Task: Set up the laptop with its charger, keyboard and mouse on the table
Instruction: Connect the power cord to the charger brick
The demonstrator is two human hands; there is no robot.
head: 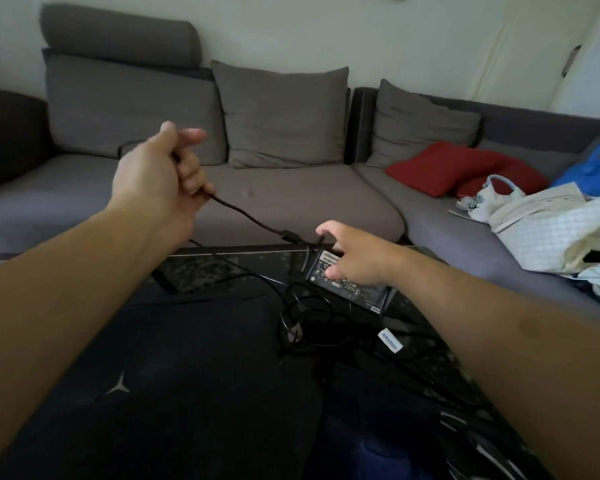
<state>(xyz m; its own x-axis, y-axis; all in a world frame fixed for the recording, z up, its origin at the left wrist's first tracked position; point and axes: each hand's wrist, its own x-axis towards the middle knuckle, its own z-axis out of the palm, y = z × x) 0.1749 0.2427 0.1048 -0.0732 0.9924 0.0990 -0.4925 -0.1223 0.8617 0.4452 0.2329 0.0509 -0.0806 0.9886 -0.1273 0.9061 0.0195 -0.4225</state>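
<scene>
Nearest us lies the closed dark laptop with a star emblem (146, 375) on the dark glass worktop (222, 265). Beyond it, our right hand (352, 256) rests curled fingers on the black rectangular charger brick (350, 284), loose cable coils just below them. Farther left, our raised left hand (156, 174) grips the thin black charger cable (246, 216), which runs down from those fingers toward the brick. Behind stands the grey fabric sofa (278, 188).
</scene>
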